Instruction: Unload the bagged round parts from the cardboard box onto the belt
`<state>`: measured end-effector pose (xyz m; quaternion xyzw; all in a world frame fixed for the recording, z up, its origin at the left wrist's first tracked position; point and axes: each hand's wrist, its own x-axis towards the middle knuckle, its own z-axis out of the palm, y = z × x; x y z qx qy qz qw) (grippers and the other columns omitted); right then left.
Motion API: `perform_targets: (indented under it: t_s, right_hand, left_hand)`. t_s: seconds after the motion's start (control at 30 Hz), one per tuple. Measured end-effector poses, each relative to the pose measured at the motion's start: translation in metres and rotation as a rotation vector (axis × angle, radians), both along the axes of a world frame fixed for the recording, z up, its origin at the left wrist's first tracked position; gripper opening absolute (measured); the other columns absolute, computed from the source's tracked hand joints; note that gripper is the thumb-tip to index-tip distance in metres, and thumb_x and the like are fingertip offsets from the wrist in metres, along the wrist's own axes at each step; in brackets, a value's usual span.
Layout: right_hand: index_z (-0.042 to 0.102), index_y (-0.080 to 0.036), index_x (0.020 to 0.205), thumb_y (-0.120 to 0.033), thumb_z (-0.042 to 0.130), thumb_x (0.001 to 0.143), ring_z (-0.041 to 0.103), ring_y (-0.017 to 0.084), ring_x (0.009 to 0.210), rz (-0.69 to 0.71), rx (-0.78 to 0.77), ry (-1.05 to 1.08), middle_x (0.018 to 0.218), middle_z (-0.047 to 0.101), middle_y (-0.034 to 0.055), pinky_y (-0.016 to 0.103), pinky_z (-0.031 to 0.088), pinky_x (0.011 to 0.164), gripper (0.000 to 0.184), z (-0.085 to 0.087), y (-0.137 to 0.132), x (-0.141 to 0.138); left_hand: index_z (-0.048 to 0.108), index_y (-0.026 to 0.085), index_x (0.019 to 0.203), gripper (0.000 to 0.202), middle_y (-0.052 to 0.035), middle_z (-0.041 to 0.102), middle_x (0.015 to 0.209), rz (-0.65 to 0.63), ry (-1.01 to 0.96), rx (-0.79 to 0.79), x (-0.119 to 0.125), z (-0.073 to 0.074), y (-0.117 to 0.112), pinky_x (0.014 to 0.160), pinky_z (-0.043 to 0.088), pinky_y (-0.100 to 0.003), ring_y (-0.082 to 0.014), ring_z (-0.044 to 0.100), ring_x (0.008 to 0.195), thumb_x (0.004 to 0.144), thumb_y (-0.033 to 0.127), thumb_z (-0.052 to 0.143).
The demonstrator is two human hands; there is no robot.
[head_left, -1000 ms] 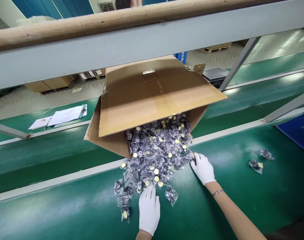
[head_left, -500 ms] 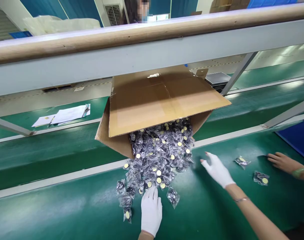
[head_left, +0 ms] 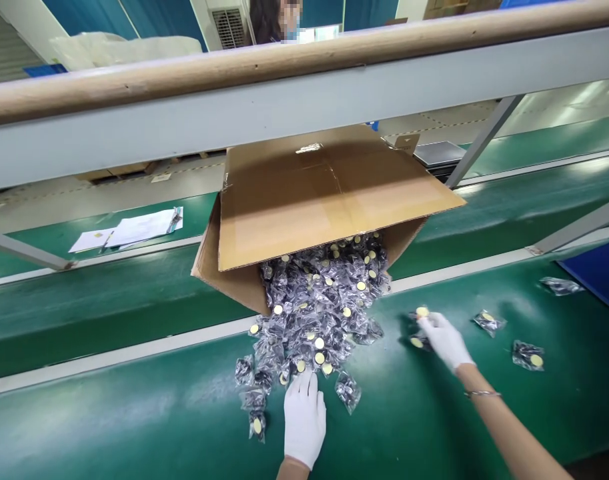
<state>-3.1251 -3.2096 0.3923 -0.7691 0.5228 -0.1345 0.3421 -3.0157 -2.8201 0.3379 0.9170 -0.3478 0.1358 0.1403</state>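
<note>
My left hand (head_left: 305,419), in a white glove, lies with its fingers stretched out flat at the front of a pile of small clear plastic bags (head_left: 329,313). These bags hold dark parts and many carry a round yellow sticker. Right of the pile, my gloved right hand (head_left: 445,341) pinches a small plastic bag (head_left: 423,313) at its fingertips. Another stickered bag (head_left: 418,342) is just under those fingers; whether it is gripped too I cannot tell. The pile spills from a tipped cardboard box (head_left: 314,207). A loose bag (head_left: 347,392) lies beside my left hand.
On the green bench (head_left: 134,420), single bags (head_left: 528,355) lie at the right, near a blue bin (head_left: 599,270). A grey rail (head_left: 184,127) crosses above the box. Papers (head_left: 139,228) rest on the far ledge. A person (head_left: 274,20) is beyond the rail.
My right hand has closed on a bag and now has bags at its fingertips. A co-worker's hand at the right has left view; a bag shows by the blue bin. My left hand stays put.
</note>
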Motion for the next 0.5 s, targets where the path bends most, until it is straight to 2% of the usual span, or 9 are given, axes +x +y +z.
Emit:
perform_targets:
  t_s: [0.03,0.1,0.17,0.2,0.27,0.3,0.37,0.43,0.5]
  right_hand:
    - [0.064,-0.022,0.090,-0.062,0.052,0.077,0.066,0.027,0.075,-0.039,-0.060,0.056,0.082,0.072,0.0115,0.039,0.051,0.070,0.044,0.010,-0.016,-0.019]
    - [0.068,-0.018,0.097,-0.059,0.054,0.081,0.066,0.034,0.079,-0.089,-0.287,0.226,0.090,0.071,0.0207,0.046,0.050,0.070,0.046,0.029,-0.044,-0.051]
    - [0.069,-0.013,0.109,-0.056,0.051,0.086,0.066,0.040,0.088,-0.039,-0.539,0.335,0.101,0.069,0.0281,0.053,0.050,0.074,0.052,0.042,-0.053,-0.064]
    - [0.068,-0.011,0.115,-0.055,0.049,0.089,0.065,0.042,0.096,0.035,-0.606,0.308,0.107,0.069,0.0291,0.054,0.051,0.080,0.054,0.044,-0.048,-0.061]
    - [0.065,-0.009,0.124,-0.053,0.049,0.092,0.064,0.039,0.111,0.238,-0.575,0.137,0.119,0.068,0.0259,0.053,0.051,0.095,0.057,0.039,-0.017,-0.036]
    - [0.063,-0.010,0.127,-0.053,0.050,0.092,0.063,0.035,0.116,0.352,-0.503,0.032,0.123,0.068,0.0228,0.049,0.050,0.102,0.057,0.032,0.005,-0.016]
    - [0.058,-0.012,0.136,-0.054,0.054,0.091,0.060,0.032,0.124,0.534,-0.365,-0.069,0.133,0.065,0.0194,0.045,0.049,0.106,0.062,0.014,0.052,0.027]
    - [0.059,-0.013,0.135,-0.051,0.059,0.087,0.062,0.032,0.121,0.606,-0.296,-0.069,0.129,0.066,0.0186,0.044,0.051,0.103,0.061,-0.004,0.088,0.063]
    - [0.065,-0.015,0.124,-0.049,0.061,0.084,0.065,0.032,0.109,0.566,-0.240,-0.068,0.114,0.070,0.0158,0.044,0.052,0.097,0.053,-0.017,0.105,0.085]
  left_hand:
    - [0.073,0.016,0.120,0.036,-0.0088,0.076,0.121,-0.004,0.000,0.002,0.000,0.000,0.000,0.103,0.055,-0.045,-0.0254,0.067,0.114,0.097,0.024,0.046]
    - [0.073,0.016,0.121,0.036,-0.0094,0.075,0.122,-0.014,-0.002,0.011,0.001,-0.001,0.001,0.103,0.055,-0.045,-0.0257,0.067,0.115,0.097,0.024,0.046]
    - [0.073,0.015,0.121,0.037,-0.0096,0.075,0.122,-0.022,-0.014,0.017,0.000,-0.001,0.001,0.103,0.055,-0.046,-0.0259,0.067,0.114,0.097,0.024,0.046]
    - [0.073,0.015,0.121,0.037,-0.0097,0.076,0.121,-0.022,-0.024,0.016,0.000,-0.001,0.001,0.103,0.055,-0.046,-0.0260,0.067,0.114,0.097,0.024,0.046]
    - [0.072,0.015,0.121,0.036,-0.0097,0.076,0.121,-0.018,-0.037,0.012,-0.001,-0.001,0.001,0.102,0.055,-0.046,-0.0261,0.067,0.114,0.097,0.024,0.046]
    - [0.072,0.015,0.121,0.036,-0.0098,0.075,0.121,-0.017,-0.041,0.011,-0.001,-0.001,0.001,0.102,0.055,-0.046,-0.0262,0.067,0.114,0.097,0.024,0.046]
    - [0.072,0.016,0.122,0.036,-0.0099,0.075,0.122,-0.016,-0.043,0.018,-0.002,-0.002,0.002,0.103,0.055,-0.047,-0.0264,0.067,0.115,0.097,0.024,0.047]
    - [0.072,0.016,0.122,0.037,-0.0097,0.075,0.122,-0.019,-0.049,0.028,-0.002,-0.003,0.002,0.103,0.056,-0.048,-0.0267,0.067,0.115,0.096,0.024,0.047]
    - [0.072,0.016,0.122,0.037,-0.0099,0.075,0.122,-0.026,-0.050,0.037,-0.002,-0.004,0.002,0.102,0.056,-0.048,-0.0270,0.067,0.114,0.096,0.025,0.046]
